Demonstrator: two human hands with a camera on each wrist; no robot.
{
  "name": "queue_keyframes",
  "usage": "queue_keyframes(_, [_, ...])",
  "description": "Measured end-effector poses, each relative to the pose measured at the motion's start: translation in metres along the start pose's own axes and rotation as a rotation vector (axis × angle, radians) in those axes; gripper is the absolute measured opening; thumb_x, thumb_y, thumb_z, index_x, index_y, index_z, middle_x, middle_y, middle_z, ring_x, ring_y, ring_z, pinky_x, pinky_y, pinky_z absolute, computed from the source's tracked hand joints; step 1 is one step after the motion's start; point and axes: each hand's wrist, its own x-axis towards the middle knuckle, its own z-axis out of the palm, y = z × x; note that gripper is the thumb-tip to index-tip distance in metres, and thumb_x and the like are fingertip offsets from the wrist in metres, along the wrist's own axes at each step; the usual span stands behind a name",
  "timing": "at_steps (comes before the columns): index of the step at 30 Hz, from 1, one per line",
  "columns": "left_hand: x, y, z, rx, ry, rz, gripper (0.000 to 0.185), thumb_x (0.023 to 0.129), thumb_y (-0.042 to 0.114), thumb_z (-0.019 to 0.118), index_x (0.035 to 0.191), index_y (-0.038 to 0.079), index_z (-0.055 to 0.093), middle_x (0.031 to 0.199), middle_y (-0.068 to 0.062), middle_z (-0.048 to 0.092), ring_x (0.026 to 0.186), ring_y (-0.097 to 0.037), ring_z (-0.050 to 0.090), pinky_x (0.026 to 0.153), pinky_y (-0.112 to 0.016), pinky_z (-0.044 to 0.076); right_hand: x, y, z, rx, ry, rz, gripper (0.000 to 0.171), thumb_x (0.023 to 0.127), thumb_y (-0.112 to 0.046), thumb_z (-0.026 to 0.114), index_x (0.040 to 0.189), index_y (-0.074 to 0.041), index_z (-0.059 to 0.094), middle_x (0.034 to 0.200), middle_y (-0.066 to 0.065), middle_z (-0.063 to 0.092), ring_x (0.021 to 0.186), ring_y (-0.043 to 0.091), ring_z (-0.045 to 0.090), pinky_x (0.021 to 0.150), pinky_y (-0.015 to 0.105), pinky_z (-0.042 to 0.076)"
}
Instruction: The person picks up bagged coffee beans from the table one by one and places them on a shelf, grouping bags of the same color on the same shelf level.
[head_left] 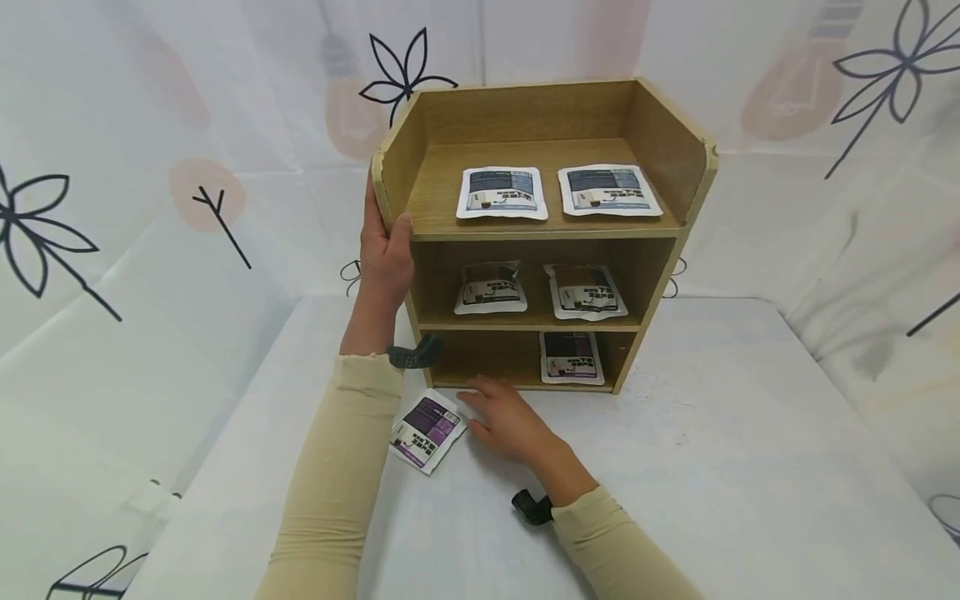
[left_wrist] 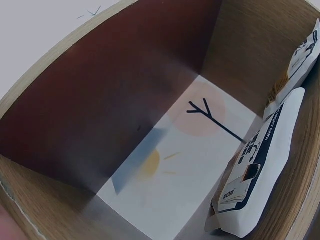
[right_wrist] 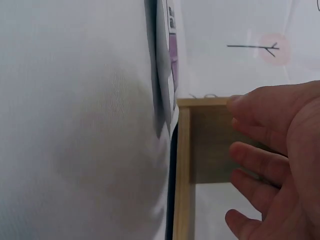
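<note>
My left hand (head_left: pixel 384 265) holds the left side of a small wooden shelf (head_left: pixel 543 235), thumb near its front edge and fingers partly hidden along the side. Just in front of the shelf, my right hand (head_left: pixel 504 419) hovers low over the table with its fingers loosely spread and nothing in them. By those fingertips, a purple-and-white packet (head_left: pixel 429 432) lies flat on the table, seen edge-on in the right wrist view. Another purple-labelled packet (head_left: pixel 572 358) sits on the right of the bottom level.
On the top level are two blue-labelled packets (head_left: pixel 502 193). Two brown-and-black packets (head_left: pixel 491 288) occupy the middle level, seen closer in the left wrist view. White table (head_left: pixel 750 467) extends either side of the shelf, with a patterned cloth (head_left: pixel 112 125) behind.
</note>
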Motion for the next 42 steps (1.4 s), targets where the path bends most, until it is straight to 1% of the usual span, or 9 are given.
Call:
queue_keyframes(5, [0.001, 0.001, 0.000, 0.015, 0.016, -0.026, 0.068, 0.097, 0.012, 0.035, 0.157, 0.026, 0.007, 0.156, -0.001, 0.027, 0.137, -0.017, 0.033, 0.116, -0.042, 0.027, 0.000, -0.008, 0.003, 0.007, -0.037, 0.012, 0.046, 0.093, -0.027, 0.062, 0.138, -0.018, 0.056, 0.149, 0.004, 0.046, 0.142, 0.025, 0.037, 0.115, 0.047, 0.028])
queue_keyframes(9, [0.000, 0.002, 0.000, 0.003, 0.025, -0.024, 0.069, 0.095, 0.010, 0.035, 0.157, 0.026, 0.009, 0.156, -0.001, 0.028, 0.136, -0.017, 0.034, 0.115, -0.041, 0.027, 0.000, -0.015, 0.006, -0.006, -0.052, -0.014, 0.046, 0.093, -0.028, 0.062, 0.137, -0.018, 0.056, 0.149, 0.003, 0.046, 0.142, 0.024, 0.037, 0.116, 0.045, 0.029])
queue_keyframes(13, [0.000, 0.002, 0.000, -0.006, 0.035, -0.024, 0.069, 0.094, 0.010, 0.035, 0.157, 0.027, 0.011, 0.155, 0.000, 0.030, 0.132, -0.016, 0.036, 0.114, -0.040, 0.028, 0.001, -0.024, 0.011, -0.057, -0.063, -0.071, 0.045, 0.093, -0.030, 0.061, 0.137, -0.018, 0.057, 0.148, 0.004, 0.047, 0.140, 0.023, 0.040, 0.116, 0.045, 0.029])
queue_keyframes(18, [0.004, -0.009, 0.000, -0.017, 0.049, -0.028, 0.071, 0.093, 0.011, 0.036, 0.156, 0.032, 0.012, 0.154, 0.004, 0.031, 0.130, -0.014, 0.037, 0.113, -0.038, 0.029, 0.000, -0.036, 0.016, -0.080, -0.082, -0.120, 0.045, 0.094, -0.031, 0.060, 0.137, -0.019, 0.056, 0.146, 0.003, 0.049, 0.139, 0.023, 0.041, 0.115, 0.045, 0.031])
queue_keyframes(23, [0.004, -0.008, -0.001, -0.061, 0.057, 0.019, 0.072, 0.091, 0.007, 0.036, 0.157, 0.026, 0.014, 0.154, 0.001, 0.033, 0.127, -0.014, 0.039, 0.110, -0.034, 0.031, 0.000, -0.045, 0.020, -0.097, -0.071, -0.137, 0.045, 0.094, -0.031, 0.058, 0.138, -0.021, 0.056, 0.146, 0.002, 0.049, 0.138, 0.022, 0.042, 0.113, 0.041, 0.033])
queue_keyframes(25, [0.001, -0.002, -0.001, -0.066, 0.062, 0.024, 0.072, 0.090, 0.006, 0.036, 0.157, 0.022, 0.015, 0.154, -0.002, 0.033, 0.126, -0.015, 0.039, 0.110, -0.033, 0.031, 0.000, -0.048, 0.022, -0.119, -0.062, -0.150, 0.046, 0.093, -0.032, 0.058, 0.138, -0.022, 0.056, 0.145, 0.002, 0.049, 0.137, 0.021, 0.043, 0.111, 0.041, 0.035])
queue_keyframes(28, [0.000, -0.001, 0.000, -0.055, 0.065, 0.024, 0.071, 0.091, 0.007, 0.036, 0.157, 0.020, 0.014, 0.154, -0.003, 0.032, 0.127, -0.015, 0.038, 0.110, -0.031, 0.030, 0.002, -0.050, 0.026, -0.148, -0.058, -0.165, 0.047, 0.092, -0.035, 0.059, 0.137, -0.022, 0.056, 0.144, 0.003, 0.050, 0.135, 0.021, 0.045, 0.108, 0.042, 0.039])
queue_keyframes(37, [-0.001, 0.000, 0.002, -0.016, 0.063, 0.020, 0.071, 0.091, 0.008, 0.035, 0.157, 0.020, 0.013, 0.156, -0.002, 0.031, 0.129, -0.015, 0.037, 0.113, -0.031, 0.028, 0.004, -0.059, 0.034, -0.181, -0.130, -0.100, 0.059, 0.087, -0.051, 0.064, 0.139, -0.027, 0.053, 0.146, 0.001, 0.047, 0.136, 0.022, 0.043, 0.103, 0.046, 0.041])
queue_keyframes(42, [-0.001, -0.001, 0.002, -0.018, 0.063, 0.029, 0.070, 0.092, 0.008, 0.035, 0.157, 0.019, 0.013, 0.156, -0.002, 0.031, 0.132, -0.014, 0.037, 0.114, -0.031, 0.028, 0.005, -0.062, 0.038, -0.188, -0.145, -0.061, 0.061, 0.084, -0.051, 0.067, 0.140, -0.031, 0.051, 0.146, 0.002, 0.047, 0.135, 0.023, 0.042, 0.101, 0.046, 0.042])
